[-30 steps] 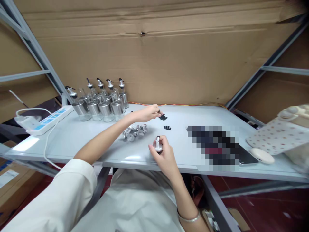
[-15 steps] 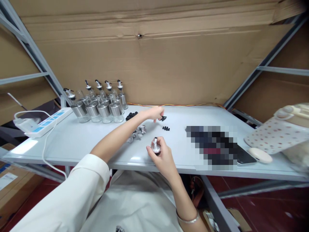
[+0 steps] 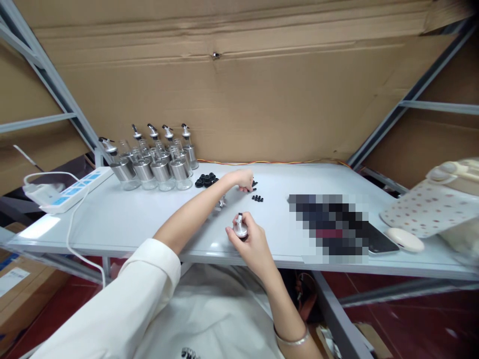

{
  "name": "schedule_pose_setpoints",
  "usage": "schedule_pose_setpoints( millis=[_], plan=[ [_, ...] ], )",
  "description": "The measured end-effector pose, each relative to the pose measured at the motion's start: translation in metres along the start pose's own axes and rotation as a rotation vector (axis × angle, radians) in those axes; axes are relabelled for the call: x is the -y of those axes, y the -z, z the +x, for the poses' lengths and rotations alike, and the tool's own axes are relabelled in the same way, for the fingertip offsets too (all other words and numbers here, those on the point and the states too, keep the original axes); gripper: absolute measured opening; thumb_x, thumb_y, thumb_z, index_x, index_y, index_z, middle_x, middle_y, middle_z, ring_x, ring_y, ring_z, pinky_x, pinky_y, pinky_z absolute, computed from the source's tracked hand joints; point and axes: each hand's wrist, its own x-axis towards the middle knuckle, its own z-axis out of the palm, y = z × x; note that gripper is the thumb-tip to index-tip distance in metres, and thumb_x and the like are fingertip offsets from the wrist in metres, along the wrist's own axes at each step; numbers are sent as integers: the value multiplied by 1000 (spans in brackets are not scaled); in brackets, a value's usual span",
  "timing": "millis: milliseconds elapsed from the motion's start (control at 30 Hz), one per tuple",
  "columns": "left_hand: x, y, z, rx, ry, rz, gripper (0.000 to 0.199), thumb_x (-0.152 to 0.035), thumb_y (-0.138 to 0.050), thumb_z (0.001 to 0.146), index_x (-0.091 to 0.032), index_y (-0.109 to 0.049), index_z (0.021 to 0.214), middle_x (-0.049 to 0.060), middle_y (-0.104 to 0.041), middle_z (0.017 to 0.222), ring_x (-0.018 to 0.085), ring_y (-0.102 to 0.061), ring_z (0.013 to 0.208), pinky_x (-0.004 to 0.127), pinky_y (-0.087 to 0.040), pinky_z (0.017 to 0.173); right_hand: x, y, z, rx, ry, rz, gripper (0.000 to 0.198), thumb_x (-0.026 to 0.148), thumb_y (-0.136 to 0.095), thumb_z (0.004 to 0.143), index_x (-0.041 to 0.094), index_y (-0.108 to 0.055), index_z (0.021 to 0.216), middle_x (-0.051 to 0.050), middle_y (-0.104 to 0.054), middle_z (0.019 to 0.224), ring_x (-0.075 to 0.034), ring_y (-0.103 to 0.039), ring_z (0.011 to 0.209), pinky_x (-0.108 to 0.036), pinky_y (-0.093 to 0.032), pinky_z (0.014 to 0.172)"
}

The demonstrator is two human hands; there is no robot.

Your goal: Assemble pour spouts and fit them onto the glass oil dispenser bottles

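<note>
In my right hand [image 3: 256,247] is a silver pourer spout [image 3: 240,228] with a black tip, gripped upright between thumb and fingers just above the table's front edge. My left hand [image 3: 244,179] reaches farther out, its fingers pinched on a small black lever [image 3: 254,189] whose end sticks out to the right. More slim black pieces lie right beside those fingers, partly hidden. Several short black caps [image 3: 257,198] sit a little nearer to me. Under my left forearm, more silver spouts [image 3: 221,202] show only in part. Black round stoppers [image 3: 205,180] are grouped behind that forearm.
Several glass and steel bottles [image 3: 161,170] stand at the back left, some with spouts fitted. A white power strip [image 3: 77,189] lies at the left edge. A blurred-out patch, a phone [image 3: 379,239], a cream oval case [image 3: 404,240] and a dotted container [image 3: 422,202] occupy the right.
My left hand has drawn back slightly toward me, its fingers now curled in instead of reaching out. My right hand keeps the spout in nearly the same place.
</note>
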Motion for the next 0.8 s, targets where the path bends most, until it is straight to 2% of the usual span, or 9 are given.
schedule_pose_setpoints(
  millis=[133, 233, 333, 400, 500, 600, 800],
  plan=[
    [3, -4, 6, -76, 30, 39, 13, -26, -67, 72, -13, -67, 75, 5, -69, 74, 14, -60, 67, 24, -44, 67, 0, 0, 0, 1, 5, 0, 17, 30, -53, 80, 22, -39, 78, 3, -46, 69, -11, -41, 58, -21, -37, 58],
    [9, -8, 12, -173, 56, 70, 30, -30, -72, 69, -13, -64, 93, 9, -67, 97, 22, -61, 92, 28, -45, 78, -1, 0, 0, -3, 4, -1, 16, 30, -53, 79, 22, -39, 78, 3, -46, 68, -11, -41, 58, -21, -37, 58],
    [16, -11, 17, -267, 60, 81, 52, -33, -73, 68, -16, -54, 113, 13, -53, 124, 27, -48, 118, 32, -41, 92, 0, 0, 0, -3, 0, 0, 17, 31, -53, 80, 22, -39, 78, 3, -47, 69, -11, -40, 58, -22, -37, 57],
    [21, -13, 21, -277, 42, 65, 59, -35, -72, 69, -17, -48, 121, 14, -45, 133, 28, -40, 126, 34, -38, 98, 0, 0, 0, -3, 3, 2, 18, 31, -53, 80, 22, -38, 77, 3, -48, 69, -11, -40, 58, -22, -37, 58],
    [25, -15, 27, -211, -16, 27, 59, -34, -67, 75, -18, -45, 127, 11, -47, 134, 23, -44, 124, 30, -37, 100, 0, 0, 0, 1, 9, -4, 17, 31, -53, 79, 22, -39, 77, 3, -47, 69, -11, -40, 58, -22, -37, 57],
    [25, -17, 33, -183, -78, 18, 51, -30, -63, 79, -18, -49, 127, 7, -54, 131, 18, -51, 117, 24, -38, 97, 0, 1, 0, 12, 6, -7, 16, 31, -53, 79, 22, -40, 78, 4, -45, 67, -10, -39, 57, -21, -36, 56],
    [23, -13, 35, -166, -165, 39, 28, -20, -63, 75, -19, -67, 103, 2, -68, 109, 16, -59, 102, 21, -41, 89, 1, 1, -1, 19, 3, 1, 16, 30, -53, 80, 22, -40, 78, 4, -44, 68, -10, -38, 58, -21, -36, 57]
  ],
)
